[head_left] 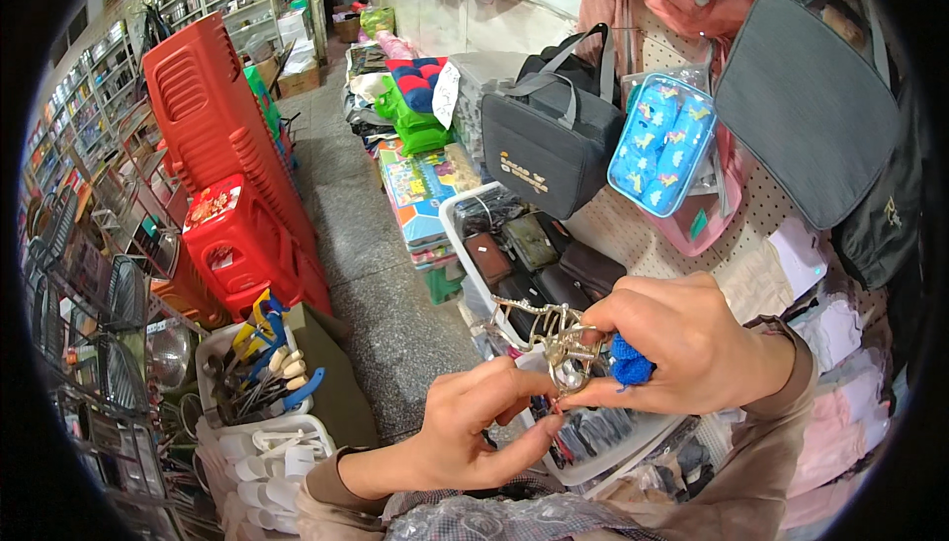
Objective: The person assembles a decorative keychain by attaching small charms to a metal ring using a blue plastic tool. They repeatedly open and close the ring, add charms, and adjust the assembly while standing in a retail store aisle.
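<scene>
A metallic, gold-toned hair claw clip (569,355) with openwork prongs is held up in front of me. My right hand (682,343) pinches it between thumb and fingers from the right. A bright blue, fuzzy bit (631,363) shows between those same fingers; what kind of thing it is I cannot make out. From the left, my left hand (484,427) brings thumb and index finger to the clip's lower end and appears to grip its edge. Behind the clip, a white plastic bin (457,235) holds several dark and brown wallets (534,242).
Red plastic stools and chairs (232,146) stand stacked at the left. Near them sit a basket of tools (272,363) and a bin of white plastic pieces (272,462). Grey bags (554,136) and a blue patterned pouch (662,141) hang on the right. A speckled aisle floor (351,235) runs between.
</scene>
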Demonstrator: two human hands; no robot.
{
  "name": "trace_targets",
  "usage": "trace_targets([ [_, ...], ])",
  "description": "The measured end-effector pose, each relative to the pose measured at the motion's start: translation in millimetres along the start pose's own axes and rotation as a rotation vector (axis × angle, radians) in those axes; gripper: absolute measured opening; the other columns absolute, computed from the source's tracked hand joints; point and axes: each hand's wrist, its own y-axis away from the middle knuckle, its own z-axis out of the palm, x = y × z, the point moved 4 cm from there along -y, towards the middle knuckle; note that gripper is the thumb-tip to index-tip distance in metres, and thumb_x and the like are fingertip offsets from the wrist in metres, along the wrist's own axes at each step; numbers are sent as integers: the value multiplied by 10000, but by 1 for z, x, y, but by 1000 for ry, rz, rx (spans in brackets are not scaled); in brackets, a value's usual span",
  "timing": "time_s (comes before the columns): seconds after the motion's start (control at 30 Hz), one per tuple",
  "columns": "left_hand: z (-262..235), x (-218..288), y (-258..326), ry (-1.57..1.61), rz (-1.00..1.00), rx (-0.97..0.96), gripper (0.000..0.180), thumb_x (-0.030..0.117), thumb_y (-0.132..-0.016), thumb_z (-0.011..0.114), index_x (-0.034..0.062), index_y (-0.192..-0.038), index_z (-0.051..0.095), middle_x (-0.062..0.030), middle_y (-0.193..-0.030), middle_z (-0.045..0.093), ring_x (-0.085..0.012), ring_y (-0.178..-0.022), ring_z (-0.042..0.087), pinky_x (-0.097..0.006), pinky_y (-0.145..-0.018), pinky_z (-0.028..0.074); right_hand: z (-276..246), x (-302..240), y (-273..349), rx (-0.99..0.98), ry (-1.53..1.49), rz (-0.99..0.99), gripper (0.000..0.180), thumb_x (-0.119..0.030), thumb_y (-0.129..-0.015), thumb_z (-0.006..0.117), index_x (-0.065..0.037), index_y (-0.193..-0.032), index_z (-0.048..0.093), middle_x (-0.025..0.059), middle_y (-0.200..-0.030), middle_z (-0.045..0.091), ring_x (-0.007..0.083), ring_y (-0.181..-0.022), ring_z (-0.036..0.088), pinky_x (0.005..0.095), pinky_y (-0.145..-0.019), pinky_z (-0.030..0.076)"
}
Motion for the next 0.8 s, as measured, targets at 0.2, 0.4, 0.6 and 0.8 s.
trace_targets([
  [0.2, -14, 9, 6, -173, 162, 23, 212, 78, -722, 817, 40, -891, 693, -35, -656, 540, -139, -484, 497, -277, -423, 356, 6, 3, -18, -97, -193, 41, 430, -211, -708, 858, -36, -981, 576, 90, -841, 602, 276, -706, 621, 341, -598, 493],
  [0.4, -11, 13, 14, -354, 262, 179, 286, 77, -670, 835, 66, -923, 701, -22, -795, 592, -189, -661, 552, -307, -566, 430, 19, 14, -25, -330, -685, 329, 356, -168, -762, 840, -31, -967, 582, 33, -867, 632, 105, -760, 602, 266, -662, 491],
  [0.6, -6, 3, 15, -545, 298, 298, 275, 141, -651, 817, 121, -899, 701, -46, -936, 593, -236, -859, 570, -395, -736, 490, 33, 15, -29, -240, -801, 355, 400, -246, -781, 845, -18, -964, 572, 23, -853, 610, 72, -757, 557, 243, -662, 474],
  [0.8, 9, 3, 25, -744, 351, 376, 207, 176, -705, 770, 145, -895, 693, -59, -1013, 615, -233, -918, 567, -494, -865, 471, 48, 16, -35, -130, -647, 305, 482, -318, -746, 868, -8, -938, 553, 51, -814, 613, 86, -705, 561, 263, -623, 474],
])
